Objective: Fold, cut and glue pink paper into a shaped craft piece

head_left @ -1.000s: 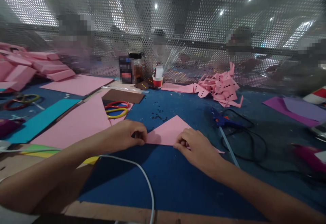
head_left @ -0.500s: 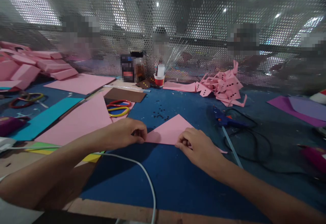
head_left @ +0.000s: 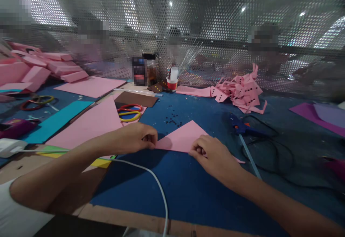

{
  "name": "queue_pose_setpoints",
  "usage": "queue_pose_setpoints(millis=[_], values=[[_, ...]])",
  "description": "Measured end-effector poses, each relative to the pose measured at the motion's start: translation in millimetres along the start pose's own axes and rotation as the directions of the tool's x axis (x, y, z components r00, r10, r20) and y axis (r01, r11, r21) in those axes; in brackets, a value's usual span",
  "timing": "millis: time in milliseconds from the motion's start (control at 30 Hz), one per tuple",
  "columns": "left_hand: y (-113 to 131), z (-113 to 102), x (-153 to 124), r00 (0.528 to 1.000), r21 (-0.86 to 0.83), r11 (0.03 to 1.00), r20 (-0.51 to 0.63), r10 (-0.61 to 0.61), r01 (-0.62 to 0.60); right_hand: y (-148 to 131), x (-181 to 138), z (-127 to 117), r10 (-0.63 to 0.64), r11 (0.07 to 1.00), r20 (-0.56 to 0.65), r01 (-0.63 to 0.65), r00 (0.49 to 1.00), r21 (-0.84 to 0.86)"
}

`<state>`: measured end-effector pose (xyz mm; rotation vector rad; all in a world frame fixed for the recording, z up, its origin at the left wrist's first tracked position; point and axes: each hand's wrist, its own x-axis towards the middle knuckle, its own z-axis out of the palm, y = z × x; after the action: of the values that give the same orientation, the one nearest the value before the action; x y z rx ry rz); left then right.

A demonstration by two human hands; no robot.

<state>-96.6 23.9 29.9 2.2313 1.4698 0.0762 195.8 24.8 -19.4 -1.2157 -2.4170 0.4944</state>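
A pink sheet of paper (head_left: 181,138), folded into a triangle, lies on the blue tabletop with its peak pointing away from me. My left hand (head_left: 144,137) pinches the paper's left corner between thumb and fingers. Along the near folded edge, toward the right, my right hand (head_left: 206,150) is closed with its fingertips on the paper. It covers part of the right side, and a thin pink tip shows beyond it. Just past the triangle, small dark specks (head_left: 174,120) are scattered on the table.
Scissors (head_left: 130,114) with red and yellow handles lie left, near a large pink sheet (head_left: 88,125) and a teal strip (head_left: 58,120). A blue glue gun (head_left: 239,125) with a dark cord sits right. Pink cutouts (head_left: 239,91) are heaped behind. A white cable (head_left: 153,176) crosses in front.
The view has shifted slightly, so things appear a little further right. Both hands keep their places on the folded pink paper.
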Motion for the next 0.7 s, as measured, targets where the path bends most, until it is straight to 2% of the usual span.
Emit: queue_pose_setpoints(millis=[467,567,700], values=[[-5,1,0,1.000,0.001,1.000,0.009,0.003,-0.003,0,0,1,-0.002,1.000,-0.006,0.002,1.000,-0.015],[-1,2,-2,0.998,0.016,0.998,-0.011,0.055,-0.055,-1,0,-1,-0.004,1.000,0.004,0.004,1.000,-0.010],[11,17,-1,0.975,-0.014,0.984,-0.137,0.174,-0.178,-1,1,-1,-0.005,1.000,0.003,0.005,1.000,0.002]])
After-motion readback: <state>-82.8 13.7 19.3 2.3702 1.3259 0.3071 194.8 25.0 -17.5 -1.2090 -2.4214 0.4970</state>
